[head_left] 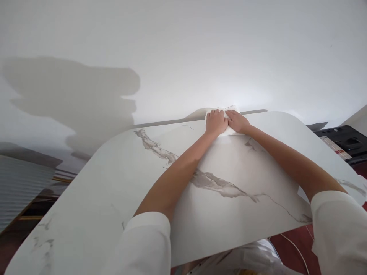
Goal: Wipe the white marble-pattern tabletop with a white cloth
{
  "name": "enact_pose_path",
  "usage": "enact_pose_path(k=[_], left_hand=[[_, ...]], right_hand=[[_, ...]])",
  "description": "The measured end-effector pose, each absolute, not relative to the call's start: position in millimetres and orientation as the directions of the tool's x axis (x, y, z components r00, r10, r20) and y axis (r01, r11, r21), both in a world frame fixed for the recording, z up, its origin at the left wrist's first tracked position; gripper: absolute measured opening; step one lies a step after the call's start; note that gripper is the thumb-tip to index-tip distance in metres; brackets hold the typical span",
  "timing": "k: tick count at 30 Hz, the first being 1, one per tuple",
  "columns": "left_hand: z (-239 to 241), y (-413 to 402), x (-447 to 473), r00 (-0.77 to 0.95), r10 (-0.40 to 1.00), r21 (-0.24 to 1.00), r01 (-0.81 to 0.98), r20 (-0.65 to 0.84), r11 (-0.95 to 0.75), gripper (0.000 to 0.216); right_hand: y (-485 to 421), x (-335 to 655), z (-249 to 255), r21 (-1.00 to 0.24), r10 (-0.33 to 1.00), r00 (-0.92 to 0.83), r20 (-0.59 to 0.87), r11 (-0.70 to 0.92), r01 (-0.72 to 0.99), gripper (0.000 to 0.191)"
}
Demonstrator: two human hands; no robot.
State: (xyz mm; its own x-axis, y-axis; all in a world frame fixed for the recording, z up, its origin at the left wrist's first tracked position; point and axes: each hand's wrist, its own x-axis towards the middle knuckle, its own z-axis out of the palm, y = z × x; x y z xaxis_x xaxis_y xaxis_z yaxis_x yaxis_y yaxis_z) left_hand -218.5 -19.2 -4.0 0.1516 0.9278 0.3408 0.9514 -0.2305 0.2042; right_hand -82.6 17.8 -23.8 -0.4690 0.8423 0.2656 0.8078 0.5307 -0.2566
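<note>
A crumpled white cloth (228,130) lies at the far edge of a white marble-patterned table (183,229), close to the wall. My left hand (216,123) presses on the cloth's left part, its fingers curled over it. On the right part rests my right hand (237,121), also with its fingers closed over the cloth. The thumbs of both hands meet in the middle. Both arms reach straight forward across the tabletop. Most of the cloth's surface is hidden under the hands.
A white wall (183,57) rises right behind the table. To the right stands a black appliance (348,141) with a label on it. A ribbed grey panel (24,187) is at the left. Below the near edge are a translucent plastic bag (252,256) and a white cable (296,250).
</note>
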Motion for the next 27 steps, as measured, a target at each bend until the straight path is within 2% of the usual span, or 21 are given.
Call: enact_pose_path(k=[10, 18, 27], left_hand=[[-3, -18, -191, 0.207, 0.925, 0.152, 0.952, 0.318, -0.266, 0.033], [-5, -47, -188, 0.24, 0.912, 0.126, 0.947, 0.332, -0.295, 0.031], [-4, -88, -183, 0.285, 0.904, 0.108, 0.937, 0.319, -0.333, 0.031]], right_hand=[[23, -54, -33, -0.255, 0.85, -0.423, 0.314, 0.504, 0.825, 0.052], [-11, -50, -28, -0.188, 0.888, -0.394, 0.238, 0.44, 0.878, 0.057], [-57, -43, -28, -0.158, 0.892, -0.389, 0.232, 0.429, 0.889, 0.058]])
